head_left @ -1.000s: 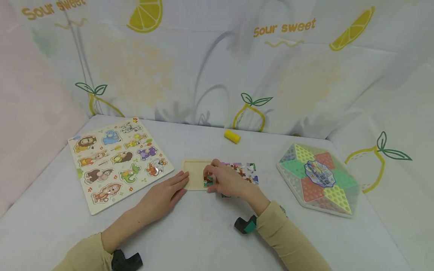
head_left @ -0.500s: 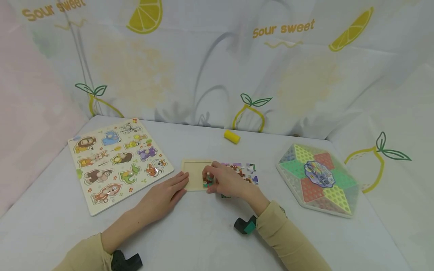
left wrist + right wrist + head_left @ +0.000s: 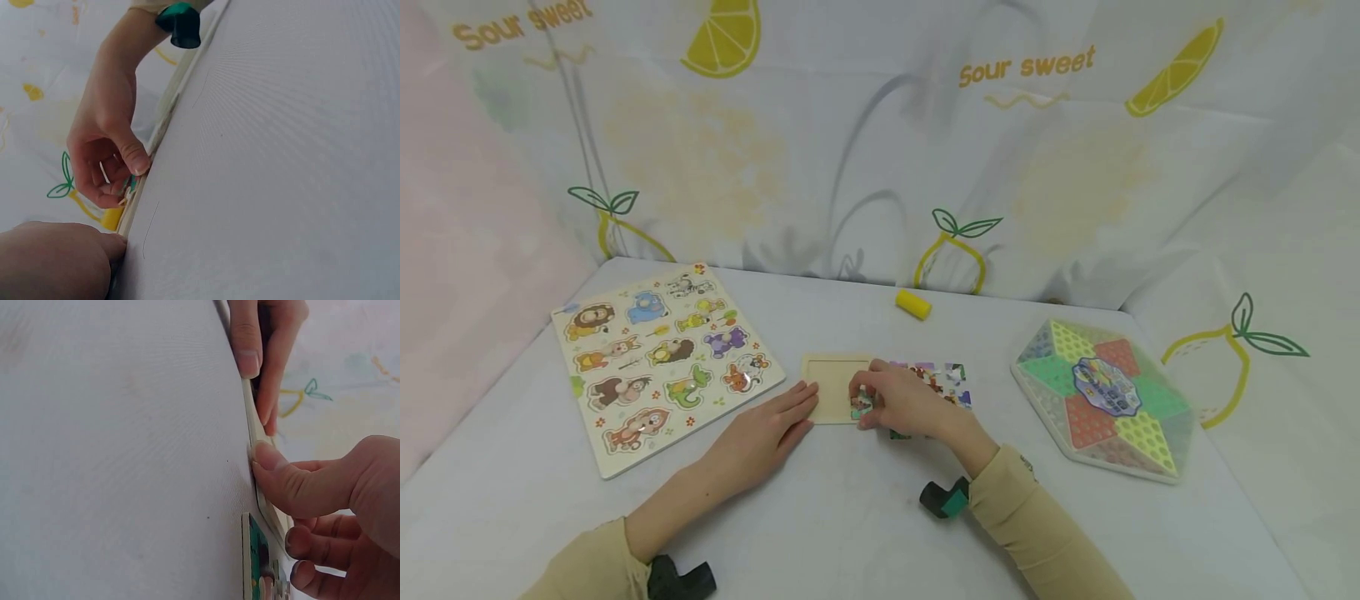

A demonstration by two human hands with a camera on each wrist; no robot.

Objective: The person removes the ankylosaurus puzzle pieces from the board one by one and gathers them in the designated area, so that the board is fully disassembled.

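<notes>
A small wooden puzzle tray [image 3: 832, 393] lies flat at the middle of the table. My left hand [image 3: 765, 432] rests its straight fingers on the tray's left edge. Over the tray's right side, my right hand [image 3: 910, 401] pinches a colourful jigsaw piece [image 3: 861, 404] between curled fingers and thumb, partly covering it. In the right wrist view, the right thumb [image 3: 270, 456] touches the tray's near edge. Several more jigsaw pieces [image 3: 957, 375] lie just right of the tray, half hidden under the right hand and wrist.
At the left lies a large animal puzzle board [image 3: 658, 354]. A hexagonal game box [image 3: 1105, 400] with coloured triangles sits at the right. Behind the tray is a yellow cylinder [image 3: 913, 303]. A printed cloth [image 3: 820, 167] hangs behind the table.
The jigsaw piece under the right fingers has tilted slightly, its printed face now looking lighter. Both hands stay in nearly the same place.
</notes>
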